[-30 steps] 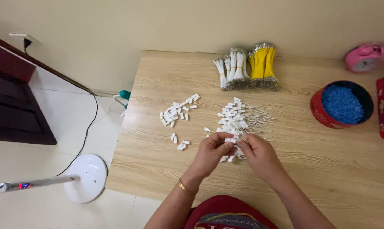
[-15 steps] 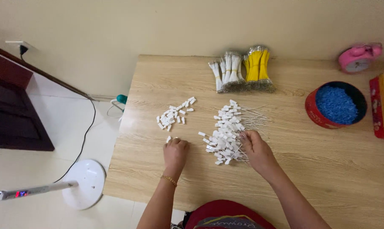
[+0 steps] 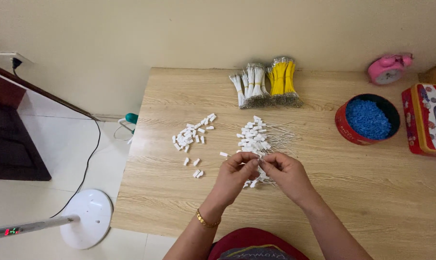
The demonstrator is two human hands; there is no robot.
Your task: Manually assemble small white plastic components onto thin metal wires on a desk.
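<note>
My left hand (image 3: 233, 177) and my right hand (image 3: 286, 174) meet over the near end of a heap of white-capped thin wires (image 3: 260, 138) on the wooden table (image 3: 189, 202). The fingertips of both hands pinch together around a small white connector piece (image 3: 257, 163) and a thin wire. A loose scatter of small white connector pieces (image 3: 191, 136) lies to the left of the hands, with a few more (image 3: 194, 167) nearer my left hand. A gold bracelet sits on my left wrist.
Bundles of white wires (image 3: 249, 85) and yellow wires (image 3: 281, 81) lie at the table's far edge. A red tin of blue pellets (image 3: 368, 119), a pink alarm clock (image 3: 387, 69) and a red patterned box (image 3: 429, 119) stand at right. A fan base (image 3: 85, 217) is on the floor at left.
My left hand went left to the loose white pieces, then came back to meet my right hand over the heap, now pinching a small white piece.
</note>
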